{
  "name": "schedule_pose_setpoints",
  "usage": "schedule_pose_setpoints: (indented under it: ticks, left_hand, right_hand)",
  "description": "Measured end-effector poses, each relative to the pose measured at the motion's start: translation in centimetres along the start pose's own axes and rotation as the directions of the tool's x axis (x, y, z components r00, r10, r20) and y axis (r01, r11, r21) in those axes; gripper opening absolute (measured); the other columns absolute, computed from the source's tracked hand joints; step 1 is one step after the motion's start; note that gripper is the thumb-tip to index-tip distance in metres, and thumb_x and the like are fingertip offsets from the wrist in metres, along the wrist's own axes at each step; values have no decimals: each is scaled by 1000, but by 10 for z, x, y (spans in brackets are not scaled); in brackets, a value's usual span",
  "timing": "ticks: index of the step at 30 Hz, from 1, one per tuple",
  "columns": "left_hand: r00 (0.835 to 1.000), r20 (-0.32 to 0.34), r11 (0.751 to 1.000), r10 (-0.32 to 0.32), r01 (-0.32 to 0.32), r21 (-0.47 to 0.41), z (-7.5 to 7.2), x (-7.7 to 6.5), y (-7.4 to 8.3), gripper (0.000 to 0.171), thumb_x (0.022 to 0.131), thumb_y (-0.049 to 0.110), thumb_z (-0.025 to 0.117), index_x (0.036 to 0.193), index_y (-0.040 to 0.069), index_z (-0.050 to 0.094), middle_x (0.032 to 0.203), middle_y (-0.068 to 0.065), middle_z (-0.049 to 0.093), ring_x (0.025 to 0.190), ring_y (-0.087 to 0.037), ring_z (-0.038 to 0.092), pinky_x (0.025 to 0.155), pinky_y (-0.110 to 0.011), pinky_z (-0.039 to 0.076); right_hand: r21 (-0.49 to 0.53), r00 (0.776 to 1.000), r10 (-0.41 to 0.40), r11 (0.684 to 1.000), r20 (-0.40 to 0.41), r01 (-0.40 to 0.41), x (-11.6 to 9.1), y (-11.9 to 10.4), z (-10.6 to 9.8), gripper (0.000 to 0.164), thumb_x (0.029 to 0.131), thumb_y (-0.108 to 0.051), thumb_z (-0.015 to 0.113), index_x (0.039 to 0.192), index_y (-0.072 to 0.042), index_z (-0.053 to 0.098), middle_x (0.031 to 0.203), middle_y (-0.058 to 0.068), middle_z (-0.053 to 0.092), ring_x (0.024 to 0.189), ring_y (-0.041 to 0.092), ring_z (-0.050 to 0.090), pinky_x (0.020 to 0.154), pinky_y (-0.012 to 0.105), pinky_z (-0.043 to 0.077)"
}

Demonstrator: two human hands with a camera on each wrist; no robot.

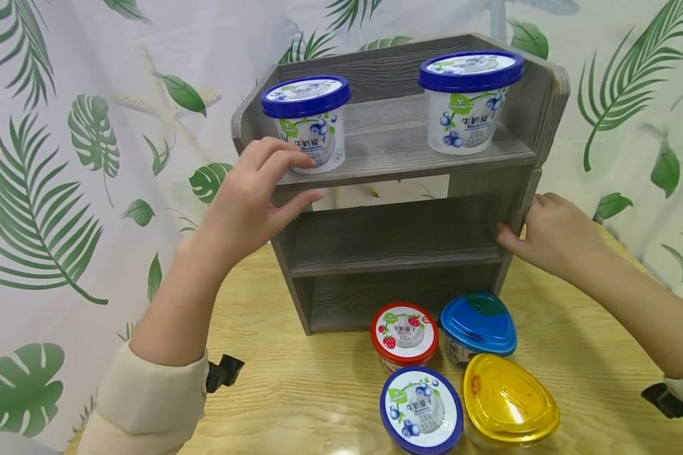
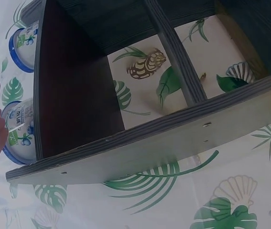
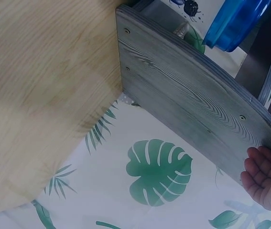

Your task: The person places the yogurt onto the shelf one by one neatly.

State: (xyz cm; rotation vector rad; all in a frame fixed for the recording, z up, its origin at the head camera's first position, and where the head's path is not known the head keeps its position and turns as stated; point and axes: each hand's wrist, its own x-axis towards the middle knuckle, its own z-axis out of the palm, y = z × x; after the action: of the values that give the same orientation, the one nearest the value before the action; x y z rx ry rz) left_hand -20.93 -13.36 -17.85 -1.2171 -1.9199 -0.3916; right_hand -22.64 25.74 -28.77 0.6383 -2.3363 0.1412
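Observation:
A grey wooden shelf unit [image 1: 398, 234] stands on the table. On its top shelf sit two tubs with dark blue lids and blueberry prints, the left tub [image 1: 317, 142] and the right tub [image 1: 471, 117]. My left hand [image 1: 247, 196] is at the front of the left tub, fingers loosely extended beside its wall and thumb just below the shelf edge. Whether the fingertips touch the tub is hard to tell. At the other side, my right hand [image 1: 563, 237] grips the unit's right side panel [image 3: 192, 76], thumb on the front edge and curled fingers [image 3: 259, 171] against the outer face.
Before the unit, on the wooden table [image 1: 273, 404], stand a red-lidded strawberry tub [image 1: 404, 335], a blueberry tub [image 1: 421, 411], a blue-lidded tub [image 1: 478, 325] and a yellow-lidded tub [image 1: 509, 401]. A leaf-printed cloth [image 1: 91, 189] hangs behind and beside the table.

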Motion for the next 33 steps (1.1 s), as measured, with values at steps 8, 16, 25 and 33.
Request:
schedule_pose_setpoints:
  ticks: [8,16,25,33]
  left_hand:
    - [998,54,1000,-12,12,-5,6,-11,3,32,80,16,76,101,-2,61,97,-13,60,93,-27,55,83,-34,47]
    - [998,63,999,27,-25,-29,18,-23,8,31,78,15,78,98,-1,62,94,-12,61,90,-25,57,82,-33,49]
    - [991,103,994,84,-76,-75,33,-37,15,31,77,14,78,100,1,63,93,-9,61,86,-23,57,79,-32,49]
    - [986,141,992,93,-79,-99,38,-44,19,31,76,15,79,99,2,62,94,-8,61,88,-22,58,80,-32,49]
  right_hand:
    - [3,1000,-2,1000,-1,2,-1,0,1,31,73,-21,63,88,2,50,60,13,53,58,35,53,54,47,47]
    - [-7,999,-30,1000,-16,30,-1,1,-1,31,74,-23,60,88,2,48,58,12,51,55,34,51,53,47,46]
    - [2,1000,-29,1000,1,29,-1,3,2,34,73,-22,64,91,3,50,61,15,54,57,35,53,55,49,48]
    - [-7,1000,-21,1000,22,21,0,1,0,32,74,-21,64,91,3,50,61,14,55,56,34,53,54,46,48]
